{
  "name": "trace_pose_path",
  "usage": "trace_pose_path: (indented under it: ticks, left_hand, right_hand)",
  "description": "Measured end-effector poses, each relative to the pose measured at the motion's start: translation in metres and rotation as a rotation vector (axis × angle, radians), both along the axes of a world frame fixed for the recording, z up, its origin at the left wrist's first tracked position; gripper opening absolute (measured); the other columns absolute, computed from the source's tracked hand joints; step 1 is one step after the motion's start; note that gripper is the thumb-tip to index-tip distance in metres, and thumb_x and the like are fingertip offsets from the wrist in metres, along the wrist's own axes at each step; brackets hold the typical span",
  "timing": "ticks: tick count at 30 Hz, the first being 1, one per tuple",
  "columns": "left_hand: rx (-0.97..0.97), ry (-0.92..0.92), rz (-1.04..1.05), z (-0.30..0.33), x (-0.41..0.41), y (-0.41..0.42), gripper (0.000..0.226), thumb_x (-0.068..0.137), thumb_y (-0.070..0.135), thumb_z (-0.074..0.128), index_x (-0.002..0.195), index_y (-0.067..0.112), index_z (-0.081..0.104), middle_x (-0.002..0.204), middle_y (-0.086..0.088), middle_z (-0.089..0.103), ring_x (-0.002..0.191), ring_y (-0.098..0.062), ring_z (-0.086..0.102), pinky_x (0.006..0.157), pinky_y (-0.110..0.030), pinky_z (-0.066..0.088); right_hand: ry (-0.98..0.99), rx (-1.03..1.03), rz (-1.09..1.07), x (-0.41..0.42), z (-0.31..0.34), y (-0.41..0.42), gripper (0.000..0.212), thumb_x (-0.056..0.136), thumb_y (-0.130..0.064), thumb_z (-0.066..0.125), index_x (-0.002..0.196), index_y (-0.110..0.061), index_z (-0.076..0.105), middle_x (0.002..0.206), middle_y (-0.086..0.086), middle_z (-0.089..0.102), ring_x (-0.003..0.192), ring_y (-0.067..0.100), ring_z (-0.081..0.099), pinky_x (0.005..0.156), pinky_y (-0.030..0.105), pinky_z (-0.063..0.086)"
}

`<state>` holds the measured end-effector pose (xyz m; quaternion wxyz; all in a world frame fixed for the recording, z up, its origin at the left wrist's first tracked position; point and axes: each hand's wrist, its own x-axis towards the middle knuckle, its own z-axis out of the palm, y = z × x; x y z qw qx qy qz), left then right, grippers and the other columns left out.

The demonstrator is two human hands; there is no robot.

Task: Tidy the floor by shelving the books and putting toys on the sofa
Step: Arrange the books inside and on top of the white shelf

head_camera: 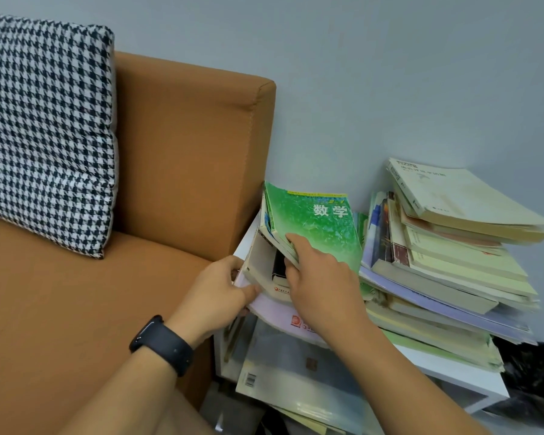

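Fingers of the left hand (220, 288) curled round the pale books (261, 265) leaning by the sofa (182, 158), propping them upright. The right hand (319, 279) pinched the green book (318, 227) on the white shelf (459, 373), apparently slotting it in beside the leaning stack (446, 255).

Plain grey-blue wall (390, 73) behind an orange-brown sofa (186, 152) with a houndstooth cushion (44, 133).

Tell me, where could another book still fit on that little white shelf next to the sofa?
The shelf top is crowded: a leaning stack covers most of it. Both hands, left and right, fill the gap by the sofa arm, holding the green book. Only a bare white strip shows along the front right edge.
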<state>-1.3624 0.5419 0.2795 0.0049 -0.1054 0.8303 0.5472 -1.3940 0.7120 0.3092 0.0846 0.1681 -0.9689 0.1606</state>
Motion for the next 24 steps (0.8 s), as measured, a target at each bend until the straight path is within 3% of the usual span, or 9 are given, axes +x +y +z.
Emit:
trace_pose_path:
  ticks: [2, 4, 6, 10, 13, 15, 17, 20, 24]
  left_hand:
    - [0.189, 0.012, -0.011, 0.003, 0.003, 0.008, 0.017, 0.095, 0.007, 0.058, 0.104, 0.020, 0.059, 0.096, -0.008, 0.073, 0.084, -0.026, 0.074, 0.073, -0.049, 0.063]
    - [0.243, 0.127, 0.002, 0.007, 0.004, 0.016, 0.023, 0.097, 0.002, 0.050, 0.102, 0.023, 0.059, 0.087, -0.009, 0.071, 0.077, -0.026, 0.072, 0.069, -0.043, 0.063]
    - [0.080, 0.347, 0.098, 0.012, 0.001, 0.015, 0.029, 0.096, 0.005, 0.050, 0.101, 0.030, 0.063, 0.078, -0.004, 0.068, 0.067, -0.024, 0.063, 0.058, -0.031, 0.054]
    - [-0.015, 0.667, 0.286, 0.019, -0.002, 0.001, 0.032, 0.096, 0.009, 0.051, 0.118, 0.026, 0.067, 0.092, 0.018, 0.071, 0.073, -0.013, 0.065, 0.059, -0.025, 0.049]
    - [-0.190, 0.790, 0.367, 0.018, 0.001, 0.002, 0.039, 0.096, -0.003, 0.052, 0.125, 0.020, 0.067, 0.085, 0.015, 0.069, 0.051, -0.010, 0.052, 0.047, -0.019, 0.039]
    - [-0.249, 0.837, 0.376, 0.021, 0.003, 0.007, 0.042, 0.094, -0.009, 0.053, 0.124, 0.016, 0.067, 0.071, 0.010, 0.064, 0.048, -0.005, 0.047, 0.047, -0.012, 0.033]
    - [-0.227, 0.775, 0.321, 0.019, 0.001, 0.008, 0.043, 0.094, -0.008, 0.052, 0.122, 0.022, 0.065, 0.078, 0.009, 0.067, 0.055, -0.011, 0.054, 0.051, -0.023, 0.042]
    - [-0.069, 0.462, 0.190, 0.011, -0.002, 0.004, 0.039, 0.095, -0.004, 0.050, 0.109, 0.031, 0.060, 0.092, 0.010, 0.071, 0.074, -0.013, 0.065, 0.067, -0.044, 0.055]
    - [0.401, 0.281, 0.112, 0.013, 0.000, 0.003, 0.041, 0.095, -0.013, 0.045, 0.107, 0.022, 0.063, 0.114, 0.016, 0.072, 0.104, -0.018, 0.070, 0.075, -0.039, 0.062]
  right_hand:
    - [0.009, -0.004, 0.006, 0.000, 0.000, -0.001, 0.041, 0.100, -0.031, 0.043, 0.140, -0.034, 0.036, 0.112, 0.003, 0.066, 0.094, 0.038, 0.060, 0.073, 0.041, 0.044]
    - [0.030, -0.003, 0.009, 0.001, 0.002, 0.000, 0.041, 0.100, -0.030, 0.043, 0.139, -0.033, 0.035, 0.113, 0.002, 0.065, 0.094, 0.039, 0.061, 0.074, 0.042, 0.047]
    - [0.062, -0.017, 0.004, 0.001, 0.005, 0.003, 0.041, 0.099, -0.029, 0.043, 0.139, -0.032, 0.034, 0.112, 0.002, 0.064, 0.091, 0.040, 0.061, 0.070, 0.042, 0.047]
    - [0.086, -0.046, -0.031, -0.003, 0.007, 0.013, 0.050, 0.101, -0.033, 0.043, 0.149, -0.035, 0.029, 0.108, 0.003, 0.067, 0.092, 0.038, 0.063, 0.069, 0.040, 0.045]
    - [0.058, -0.064, -0.039, -0.005, 0.004, 0.012, 0.055, 0.101, -0.034, 0.043, 0.153, -0.037, 0.025, 0.101, 0.006, 0.069, 0.090, 0.037, 0.063, 0.072, 0.041, 0.049]
    - [0.063, -0.085, -0.049, -0.005, 0.001, 0.012, 0.054, 0.101, -0.033, 0.042, 0.152, -0.037, 0.027, 0.100, 0.006, 0.070, 0.090, 0.037, 0.064, 0.072, 0.042, 0.049]
    - [0.079, -0.131, -0.069, -0.005, 0.002, 0.014, 0.050, 0.103, -0.033, 0.041, 0.152, -0.034, 0.030, 0.099, 0.006, 0.070, 0.090, 0.037, 0.064, 0.072, 0.041, 0.047]
    - [0.127, -0.219, -0.092, -0.004, 0.007, 0.017, 0.042, 0.105, -0.036, 0.040, 0.147, -0.030, 0.037, 0.092, 0.004, 0.070, 0.083, 0.032, 0.064, 0.068, 0.041, 0.050]
    - [0.163, -0.254, -0.090, -0.002, 0.010, 0.016, 0.036, 0.106, -0.036, 0.041, 0.141, -0.028, 0.043, 0.087, 0.000, 0.068, 0.079, 0.029, 0.063, 0.064, 0.039, 0.050]
